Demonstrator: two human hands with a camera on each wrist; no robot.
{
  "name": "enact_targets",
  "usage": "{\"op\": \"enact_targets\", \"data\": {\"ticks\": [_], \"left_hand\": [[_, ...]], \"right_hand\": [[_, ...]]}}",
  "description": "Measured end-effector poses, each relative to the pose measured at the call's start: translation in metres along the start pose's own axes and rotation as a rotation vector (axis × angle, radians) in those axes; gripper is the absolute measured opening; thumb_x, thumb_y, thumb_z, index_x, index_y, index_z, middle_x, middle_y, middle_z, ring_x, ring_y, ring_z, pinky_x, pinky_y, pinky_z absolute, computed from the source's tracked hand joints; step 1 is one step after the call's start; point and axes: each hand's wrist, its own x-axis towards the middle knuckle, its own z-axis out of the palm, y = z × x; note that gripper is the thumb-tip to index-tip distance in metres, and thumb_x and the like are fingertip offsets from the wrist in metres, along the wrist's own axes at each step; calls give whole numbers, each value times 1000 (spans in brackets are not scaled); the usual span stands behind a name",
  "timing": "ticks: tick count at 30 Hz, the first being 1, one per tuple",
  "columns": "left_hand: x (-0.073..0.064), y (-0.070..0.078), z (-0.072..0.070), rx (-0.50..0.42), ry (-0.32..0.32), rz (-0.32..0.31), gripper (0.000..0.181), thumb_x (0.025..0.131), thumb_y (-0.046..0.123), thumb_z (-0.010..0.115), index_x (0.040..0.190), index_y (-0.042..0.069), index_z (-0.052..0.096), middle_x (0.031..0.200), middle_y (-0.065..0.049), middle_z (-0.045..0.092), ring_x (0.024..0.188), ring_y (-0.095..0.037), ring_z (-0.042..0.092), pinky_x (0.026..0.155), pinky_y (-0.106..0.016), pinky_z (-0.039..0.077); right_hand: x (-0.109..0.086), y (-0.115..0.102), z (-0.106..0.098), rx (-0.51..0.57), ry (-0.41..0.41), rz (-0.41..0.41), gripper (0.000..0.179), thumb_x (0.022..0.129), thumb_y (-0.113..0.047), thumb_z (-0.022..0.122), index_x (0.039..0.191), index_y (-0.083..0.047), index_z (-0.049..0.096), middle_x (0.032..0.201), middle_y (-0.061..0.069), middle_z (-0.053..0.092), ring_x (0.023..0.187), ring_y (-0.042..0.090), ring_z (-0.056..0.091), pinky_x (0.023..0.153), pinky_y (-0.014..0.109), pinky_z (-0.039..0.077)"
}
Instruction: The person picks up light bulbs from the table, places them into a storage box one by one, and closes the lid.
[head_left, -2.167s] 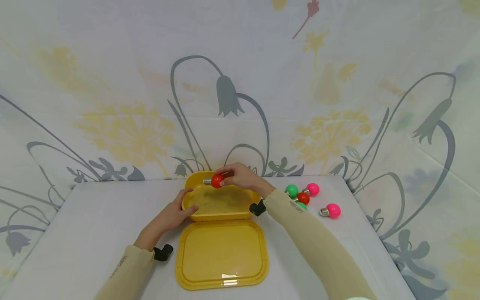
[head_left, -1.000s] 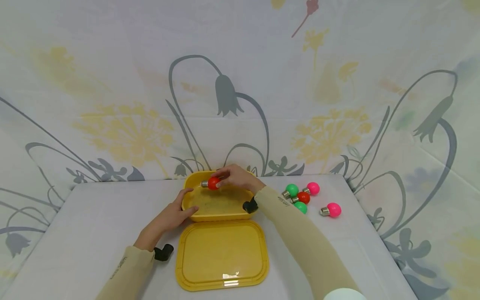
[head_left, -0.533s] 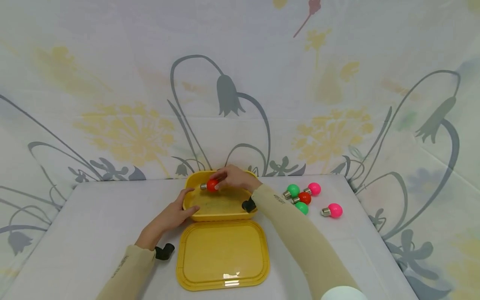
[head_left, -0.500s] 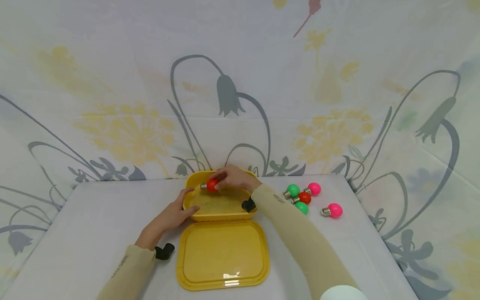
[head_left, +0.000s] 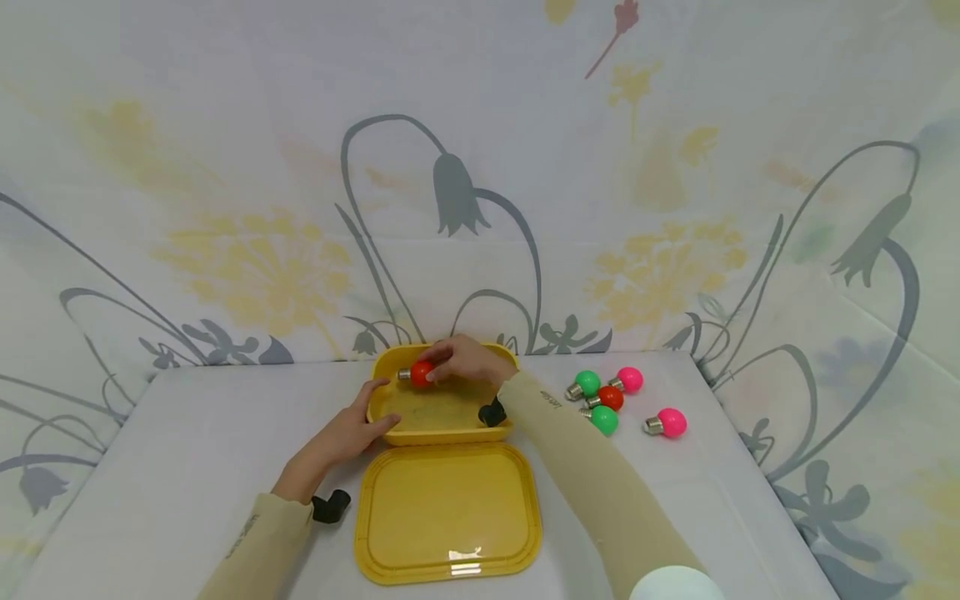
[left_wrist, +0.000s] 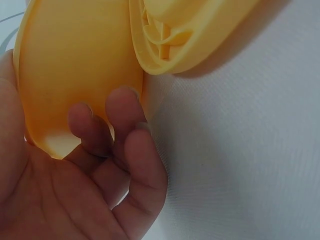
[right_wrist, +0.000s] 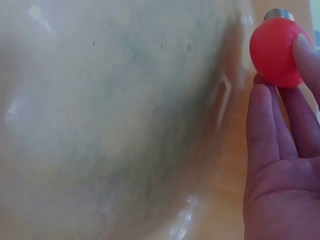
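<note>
In the head view a red light bulb (head_left: 422, 374) with a metal screw base sits between the thumb and fingers of my right hand (head_left: 465, 360). My hand pinches its round end inside the back left part of the yellow plastic box (head_left: 438, 437). The right wrist view shows the red bulb (right_wrist: 276, 52) near the box's wall, its base pointing away from my palm. My left hand (head_left: 360, 427) holds the box's left side, its thumb and fingers spread along the rim. Bent fingers (left_wrist: 142, 160) of that hand show beside the box in the left wrist view.
A yellow lid (head_left: 448, 512) lies flat in front of the box. To the right are a clustered red bulb (head_left: 611, 398), two green bulbs (head_left: 603, 420) and a pink bulb (head_left: 632, 380). Another pink bulb (head_left: 671, 422) lies apart. A patterned cloth (head_left: 480, 208) stands behind the table.
My right hand has carried the red bulb a little left and lower in the box. My left hand has kept its place at the box's left side.
</note>
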Motion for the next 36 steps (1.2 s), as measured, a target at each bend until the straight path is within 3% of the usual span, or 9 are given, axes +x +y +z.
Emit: {"op": "enact_targets", "data": {"ticks": [7, 11, 13, 18, 24, 30, 36], "left_hand": [[-1, 1, -3, -2, -2, 15, 70, 99, 42, 59, 152, 17, 22, 118, -26, 60, 96, -33, 58, 97, -54, 41], [-1, 1, -5, -20, -16, -7, 71, 99, 42, 59, 153, 18, 20, 88, -16, 62, 76, -26, 59, 83, -45, 46], [-1, 2, -5, -20, -18, -11, 71, 99, 42, 59, 153, 18, 19, 81, -14, 59, 74, -25, 58, 81, -44, 45], [1, 2, -4, 1, 7, 15, 69, 99, 41, 60, 152, 17, 22, 118, -24, 60, 98, -32, 57, 98, -54, 41], [2, 2, -3, -2, -13, 6, 70, 99, 40, 59, 153, 17, 21, 96, -18, 61, 86, -30, 58, 86, -47, 44], [1, 0, -1, 3, 0, 10, 70, 99, 41, 60, 152, 16, 21, 129, -28, 54, 100, -34, 57, 99, -55, 40], [1, -2, 1, -1, 4, 13, 70, 99, 41, 60, 152, 17, 21, 133, -29, 52, 104, -35, 57, 100, -56, 39]], "right_hand": [[6, -1, 3, -2, 9, 9, 39, 89, -13, 75, 126, -6, 68, 120, 5, 69, 102, 15, 62, 92, 26, 48], [11, -5, 6, 12, 0, -2, 39, 89, -13, 75, 127, -6, 68, 120, 5, 69, 104, 15, 62, 92, 26, 48], [13, -5, 7, 18, -5, -4, 38, 90, -12, 74, 127, -6, 68, 120, 5, 69, 104, 15, 62, 91, 26, 48], [13, -3, 9, 27, -8, 2, 37, 90, -6, 73, 126, -4, 68, 121, 7, 68, 104, 15, 61, 89, 25, 49], [9, 1, 12, 37, -17, 16, 36, 90, -9, 74, 126, -6, 68, 120, 5, 69, 105, 15, 61, 91, 25, 49], [9, 3, 15, 54, -9, 24, 35, 91, -10, 73, 126, -6, 69, 119, 5, 69, 104, 16, 62, 91, 26, 49], [8, 2, 16, 42, -2, 31, 35, 91, -9, 73, 126, -7, 69, 120, 5, 69, 103, 16, 62, 91, 26, 49]]}}
